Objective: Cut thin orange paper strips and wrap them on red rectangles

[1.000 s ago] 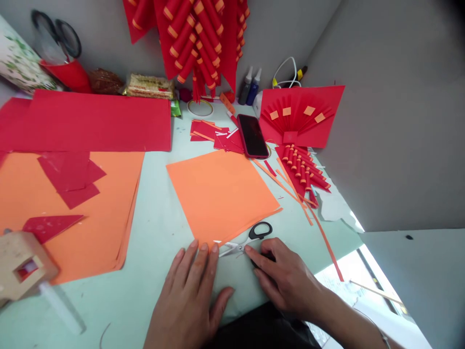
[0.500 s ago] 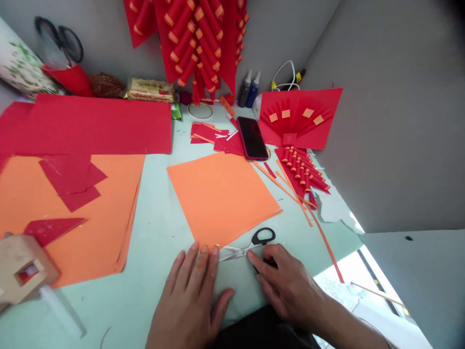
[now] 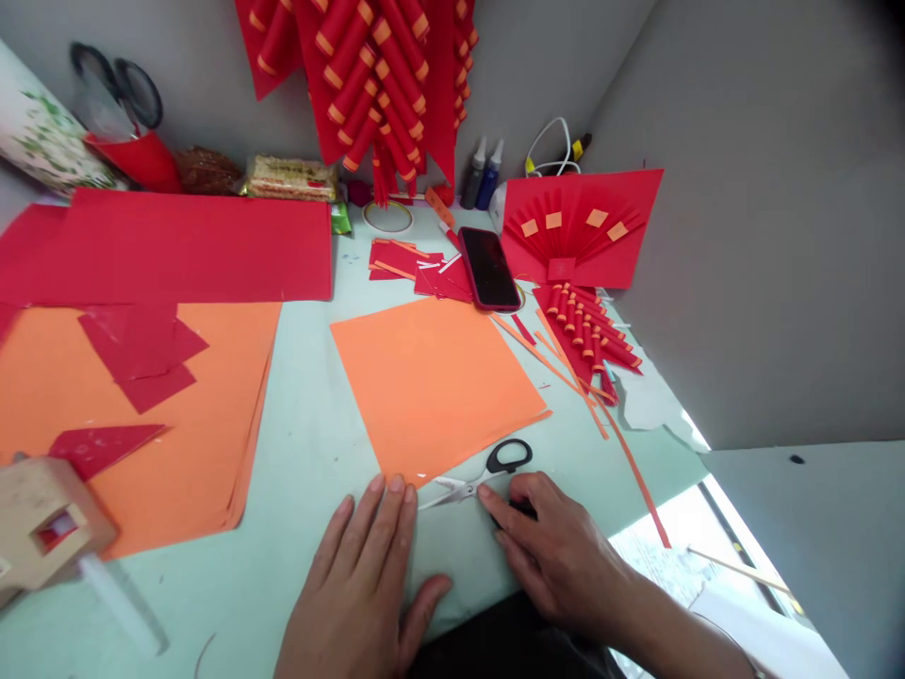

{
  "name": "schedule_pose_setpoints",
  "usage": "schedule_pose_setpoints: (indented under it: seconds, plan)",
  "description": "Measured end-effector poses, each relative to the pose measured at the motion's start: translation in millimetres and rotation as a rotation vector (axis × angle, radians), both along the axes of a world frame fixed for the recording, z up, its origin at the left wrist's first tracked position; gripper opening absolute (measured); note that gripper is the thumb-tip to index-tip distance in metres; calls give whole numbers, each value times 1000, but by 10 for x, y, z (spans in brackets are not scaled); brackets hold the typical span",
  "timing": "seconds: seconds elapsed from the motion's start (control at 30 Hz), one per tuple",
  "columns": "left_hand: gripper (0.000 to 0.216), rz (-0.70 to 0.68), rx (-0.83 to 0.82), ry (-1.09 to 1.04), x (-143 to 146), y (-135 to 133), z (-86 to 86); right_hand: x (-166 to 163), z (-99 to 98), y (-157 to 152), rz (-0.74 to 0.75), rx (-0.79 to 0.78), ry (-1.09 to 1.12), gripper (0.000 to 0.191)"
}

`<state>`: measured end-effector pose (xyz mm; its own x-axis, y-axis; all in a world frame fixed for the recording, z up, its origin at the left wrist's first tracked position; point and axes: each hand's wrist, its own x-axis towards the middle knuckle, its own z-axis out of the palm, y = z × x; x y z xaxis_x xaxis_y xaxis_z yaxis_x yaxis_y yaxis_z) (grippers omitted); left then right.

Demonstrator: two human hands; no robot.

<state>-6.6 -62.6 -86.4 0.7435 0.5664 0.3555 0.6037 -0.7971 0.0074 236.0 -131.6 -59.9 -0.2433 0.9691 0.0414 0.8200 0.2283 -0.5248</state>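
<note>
My left hand [image 3: 364,580] lies flat on the pale green table, fingers stretched out, fingertips touching the near corner of a single orange sheet [image 3: 435,382]. My right hand [image 3: 548,547] rests palm down beside it, its fingers spread over the near handle of black-handled scissors [image 3: 481,471]. The scissors lie on the table along the sheet's near edge, blades pointing left, one handle loop showing clear of my fingers. I cannot tell whether the fingers grip the hidden handle or only rest on it.
A stack of orange paper [image 3: 134,424] with red scraps lies at left, red sheets [image 3: 176,245] behind it. A phone [image 3: 489,267], glue bottles [image 3: 481,174], a red paper fan [image 3: 580,226] and paper firecrackers [image 3: 590,330] sit at back right. A wooden block [image 3: 42,519] stands near left.
My left hand has slid slightly left and back, so fewer fingertips reach the orange sheet's corner. The right hand and scissors stay in place.
</note>
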Motion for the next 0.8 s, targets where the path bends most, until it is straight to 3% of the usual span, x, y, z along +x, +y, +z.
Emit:
schedule_pose_setpoints:
  seconds: [0.8]
  plan:
    - [62,-5,4,3,17,-9,-7,27,65,6,35,-32,-48,46]
